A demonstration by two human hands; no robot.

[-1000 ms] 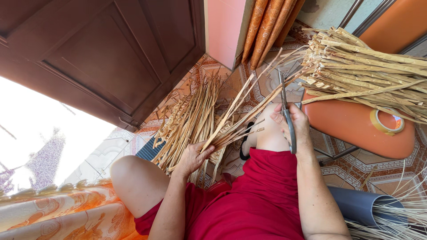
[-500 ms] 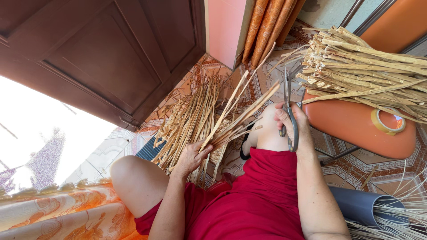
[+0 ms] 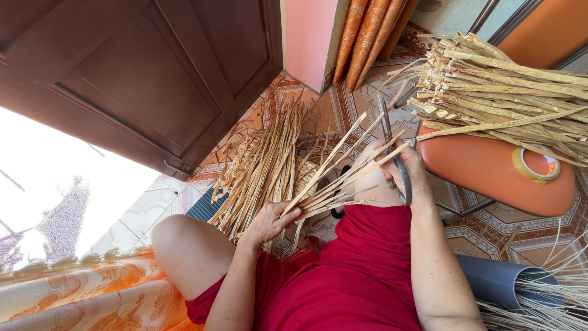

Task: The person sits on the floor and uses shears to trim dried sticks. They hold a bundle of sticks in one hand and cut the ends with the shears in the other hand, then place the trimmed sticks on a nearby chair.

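Left hand (image 3: 269,222) is closed around the near ends of a small bunch of dried strips (image 3: 343,178), fingers pinching them together so they fan up and away toward the right hand (image 3: 407,171) — held that way, it seems, to keep the far tips lined up and reachable. The right hand has its fingers threaded through and wrapped round the handles of a pair of scissors (image 3: 390,144), blades pointing up past the strip tips and looking nearly closed; can't tell if they touch a strip. The bunch sits between the two hands, above the lap in a red garment (image 3: 361,276). Just beyond the left hand, a big loose heap of strips (image 3: 263,165) lies on the patterned tile floor (image 3: 343,104), within easy reach. On the right, a thicker bundle of stalks (image 3: 502,79) rests on an orange stool (image 3: 490,165) with a roll of tape (image 3: 536,164) on its seat — stock kept off the floor. A grey tube (image 3: 496,282) holds thin fibres (image 3: 551,294) at lower right. Dark wooden door (image 3: 135,73) stands upper left.
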